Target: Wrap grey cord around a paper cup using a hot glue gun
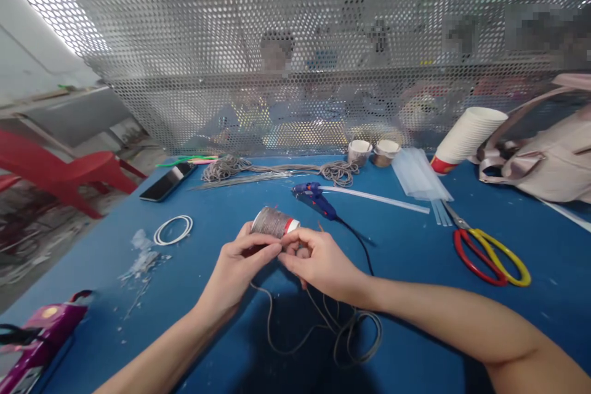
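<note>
A paper cup (271, 222) lies tilted on its side, wound with grey cord over most of its wall; a red band and a white end show at its right. My left hand (247, 255) is closed on it from the near left. My right hand (321, 258) is closed at the cup's right end, its fingertips pinched on the grey cord and meeting my left fingertips. Loose grey cord (364, 345) trails from my hands in loops over the blue table (221, 357). The cup's near side and the pinched piece of cord are mostly hidden by my fingers.
Beyond the cup lies a blue glue gun (318, 200) with a clear stick in it. Scissors (489, 252), stacked cups (468, 135) and plastic sheets (420, 175) lie right. Cord bundles (226, 167), a phone (168, 181) and a white ring (173, 231) lie left. A perforated screen (207, 61) stands behind.
</note>
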### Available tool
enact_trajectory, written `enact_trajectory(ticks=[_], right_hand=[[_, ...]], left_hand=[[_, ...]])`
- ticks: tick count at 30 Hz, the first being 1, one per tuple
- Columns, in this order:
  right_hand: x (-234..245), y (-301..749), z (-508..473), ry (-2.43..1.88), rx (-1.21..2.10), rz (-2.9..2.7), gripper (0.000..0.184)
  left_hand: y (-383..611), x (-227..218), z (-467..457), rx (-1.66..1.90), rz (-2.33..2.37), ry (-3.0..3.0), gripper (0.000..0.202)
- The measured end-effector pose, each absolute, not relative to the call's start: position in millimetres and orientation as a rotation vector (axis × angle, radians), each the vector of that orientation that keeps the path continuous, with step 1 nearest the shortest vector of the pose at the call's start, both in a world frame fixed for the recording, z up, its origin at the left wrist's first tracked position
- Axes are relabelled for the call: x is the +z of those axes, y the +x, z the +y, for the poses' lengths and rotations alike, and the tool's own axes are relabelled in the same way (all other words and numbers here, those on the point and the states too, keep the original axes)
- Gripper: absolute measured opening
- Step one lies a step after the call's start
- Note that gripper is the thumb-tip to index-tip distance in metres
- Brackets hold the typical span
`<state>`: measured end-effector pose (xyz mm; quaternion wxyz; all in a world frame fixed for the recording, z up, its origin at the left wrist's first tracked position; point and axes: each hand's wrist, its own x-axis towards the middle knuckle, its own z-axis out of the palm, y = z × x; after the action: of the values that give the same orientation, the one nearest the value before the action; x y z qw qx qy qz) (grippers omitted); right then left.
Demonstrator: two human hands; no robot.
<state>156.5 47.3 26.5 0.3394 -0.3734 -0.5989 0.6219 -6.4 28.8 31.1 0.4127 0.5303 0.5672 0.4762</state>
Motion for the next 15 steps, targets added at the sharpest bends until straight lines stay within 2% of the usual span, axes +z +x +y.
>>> enact_trajectory(ticks=[6,12,15], right_hand=[[27,165,42,-0.871,1.432,-1.571,0.008],[26,169,40,-0.905,1.744,-1.46,0.021],[26,172,45,-0.896,1.692,-1.494,0.019]], left_hand=[[-7,33,26,1.148,1.453,1.461,0.014],[-9,35,24,1.134,1.444,1.671,0.01],[-10,33,24,1.126,1.458,1.756,0.01]])
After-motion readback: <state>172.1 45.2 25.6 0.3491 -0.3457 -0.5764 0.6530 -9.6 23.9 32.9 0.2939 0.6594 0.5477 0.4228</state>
